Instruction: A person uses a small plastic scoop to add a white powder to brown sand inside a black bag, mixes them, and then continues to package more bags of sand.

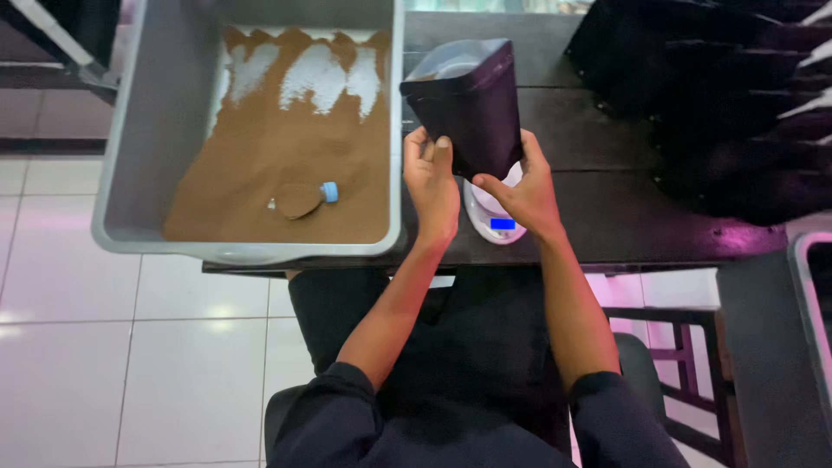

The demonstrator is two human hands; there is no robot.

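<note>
Black pouch [468,108] between both hands' grip.

Dark wooden table [607,217] runs across the upper half of the frame. On it: a big grey tub [147,130] at upper left, a small white scale [494,221] mid-frame, and stacked black pouches [719,104] upper right.

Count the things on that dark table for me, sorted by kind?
Grey plastic tub of brown powder: 1
Cut plastic bottle scoop with blue cap, lying in the powder: 1
Dark open stand-up pouch, held by left hand and right hand: 1
Small white scale with blue display: 1
Heap of dark pouches: 1
Total: 5
</note>
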